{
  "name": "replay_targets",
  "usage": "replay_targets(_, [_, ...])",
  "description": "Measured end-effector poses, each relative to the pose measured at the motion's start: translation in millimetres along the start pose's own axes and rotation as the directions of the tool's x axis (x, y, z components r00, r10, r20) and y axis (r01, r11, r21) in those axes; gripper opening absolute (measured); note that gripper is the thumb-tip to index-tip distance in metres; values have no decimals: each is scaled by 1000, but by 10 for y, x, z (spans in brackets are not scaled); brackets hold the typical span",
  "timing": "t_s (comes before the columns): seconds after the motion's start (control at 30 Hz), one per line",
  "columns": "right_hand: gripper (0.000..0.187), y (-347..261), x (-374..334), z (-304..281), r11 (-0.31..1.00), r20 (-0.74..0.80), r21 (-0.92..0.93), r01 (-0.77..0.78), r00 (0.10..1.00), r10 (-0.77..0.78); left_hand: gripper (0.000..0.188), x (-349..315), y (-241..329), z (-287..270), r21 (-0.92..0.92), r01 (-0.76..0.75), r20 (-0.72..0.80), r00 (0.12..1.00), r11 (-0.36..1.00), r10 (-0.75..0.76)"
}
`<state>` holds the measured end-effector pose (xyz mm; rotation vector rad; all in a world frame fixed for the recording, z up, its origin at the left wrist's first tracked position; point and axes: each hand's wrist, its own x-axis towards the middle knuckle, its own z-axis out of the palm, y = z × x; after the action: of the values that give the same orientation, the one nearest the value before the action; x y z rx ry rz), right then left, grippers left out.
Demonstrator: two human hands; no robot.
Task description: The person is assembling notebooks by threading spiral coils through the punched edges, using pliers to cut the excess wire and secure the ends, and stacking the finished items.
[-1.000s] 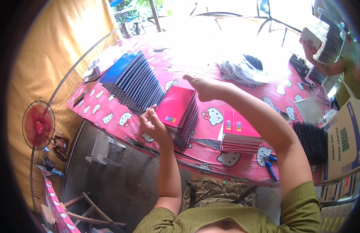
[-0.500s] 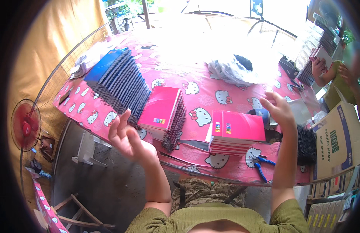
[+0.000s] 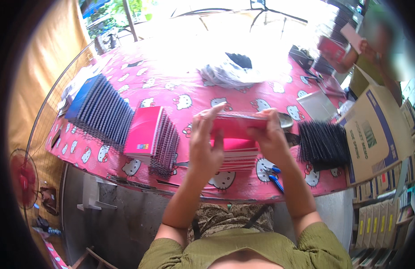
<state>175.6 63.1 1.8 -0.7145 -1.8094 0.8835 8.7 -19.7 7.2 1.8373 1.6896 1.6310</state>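
A red-covered memo pad (image 3: pixel 236 127) is tilted up between my two hands, its page edge turned upward. My left hand (image 3: pixel 203 145) is closed on its left end and my right hand (image 3: pixel 273 138) on its right end, with thumbs on the near face. Just below lies a stack of similar red pads (image 3: pixel 239 162), partly covered by the hands. To the left stands a pile of spiral-bound red notebooks (image 3: pixel 144 132), beside a taller pile of blue spiral notebooks (image 3: pixel 97 107). Blue-handled pliers (image 3: pixel 275 183) rest near my right wrist.
Black spiral coils (image 3: pixel 324 143) are bunched beside an open cardboard box (image 3: pixel 378 134) on the right. A clear plastic bag (image 3: pixel 230 74) sits farther back on the pink patterned tablecloth (image 3: pixel 149 168). Another person (image 3: pixel 373 58) handles pads at the far right. A red fan (image 3: pixel 23 177) stands left.
My hands have come together from apart and now grip a red pad raised from the stack. The whole view has shifted. The other person's hands have moved too.
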Motion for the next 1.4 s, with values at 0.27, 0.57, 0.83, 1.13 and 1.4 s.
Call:
replay_targets(0.27, [35,-62,-85,15,991,119,-102,89,990,-76,28,135,285,156,416,-177,-44,976,892,215])
replay_targets(0.57, [52,1321,-3,-1480,27,-423,-877,-479,800,426,17,324,230,170,198,-180,-25,982,964,188])
replay_targets(0.83, [18,1376,27,-1631,344,-398,-805,-483,870,291,19,315,250,131,208,-160,-3,986,965,164])
replay_targets(1.13, [24,-207,35,-681,957,67,-259,130,991,-116,20,278,202,155,157,-124,-45,990,980,132])
replay_targets(1.4, [28,-347,98,-641,920,110,-350,173,984,-143,19,261,240,166,162,-128,-56,989,978,139])
